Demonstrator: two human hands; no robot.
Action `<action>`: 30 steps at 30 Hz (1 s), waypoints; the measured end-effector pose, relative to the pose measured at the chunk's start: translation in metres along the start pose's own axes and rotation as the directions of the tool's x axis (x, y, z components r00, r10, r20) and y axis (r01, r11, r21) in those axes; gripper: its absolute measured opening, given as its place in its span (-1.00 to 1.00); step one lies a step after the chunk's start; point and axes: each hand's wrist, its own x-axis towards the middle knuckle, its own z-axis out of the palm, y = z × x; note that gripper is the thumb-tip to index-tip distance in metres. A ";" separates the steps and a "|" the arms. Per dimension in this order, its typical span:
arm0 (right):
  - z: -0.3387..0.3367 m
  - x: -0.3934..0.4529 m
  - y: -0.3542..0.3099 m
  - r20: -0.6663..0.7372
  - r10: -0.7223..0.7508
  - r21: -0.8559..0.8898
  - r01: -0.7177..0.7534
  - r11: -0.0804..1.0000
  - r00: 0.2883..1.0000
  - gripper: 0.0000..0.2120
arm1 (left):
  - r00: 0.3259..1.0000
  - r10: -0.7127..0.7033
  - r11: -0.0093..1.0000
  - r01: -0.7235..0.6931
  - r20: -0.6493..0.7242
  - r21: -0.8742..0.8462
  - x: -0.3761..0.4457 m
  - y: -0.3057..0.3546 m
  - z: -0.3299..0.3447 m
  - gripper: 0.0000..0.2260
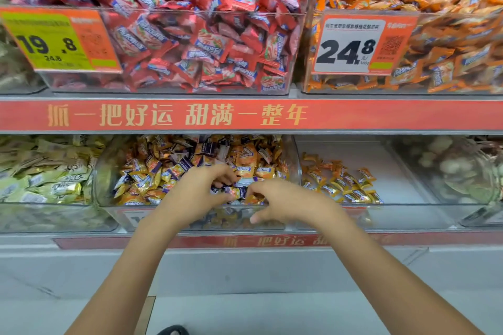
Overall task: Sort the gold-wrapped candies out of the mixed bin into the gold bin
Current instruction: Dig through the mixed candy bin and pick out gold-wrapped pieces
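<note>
Gold-wrapped candies (246,164) lie in the mixed bin (292,168), left of the gold bin (402,171). Both hands' grips, left hand (194,194) and right hand (285,202), curl among wrappers; contents unclear. Risk: purple candies (185,164) cling and transfer too.

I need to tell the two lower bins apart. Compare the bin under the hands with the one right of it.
The mixed bin is heaped with gold and purple candies; the gold bin holds only a small gold pile, its floor mostly bare. Both hands reach into the mixed bin, none into the gold bin. Both are clear plastic.
</note>
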 end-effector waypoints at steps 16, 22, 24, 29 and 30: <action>-0.006 -0.060 0.049 -0.833 0.259 0.448 0.321 0.835 0.490 -0.77 | 0.995 0.011 0.991 -0.025 0.104 0.135 -0.007 -0.004 -0.016 -0.82; 0.005 -0.044 0.084 -0.661 0.338 0.379 -0.091 0.921 0.670 -0.83 | 0.991 0.005 0.989 -0.024 0.133 0.145 -0.001 -0.005 -0.015 -0.91; 0.005 -0.043 0.063 -0.777 0.250 0.337 0.046 0.940 0.578 -0.88 | 0.987 0.023 0.986 -0.048 0.156 0.157 0.002 -0.007 -0.013 -0.95; 0.008 -0.037 0.002 -0.719 -0.014 0.319 0.348 0.882 0.694 -0.80 | 0.993 0.036 0.999 -0.039 -0.110 -0.026 0.001 -0.001 -0.016 -0.92; 0.009 -0.032 -0.005 -0.657 -0.040 0.330 0.335 0.882 0.753 -0.72 | 0.985 0.025 0.994 -0.042 -0.169 -0.097 -0.001 0.005 -0.017 -0.91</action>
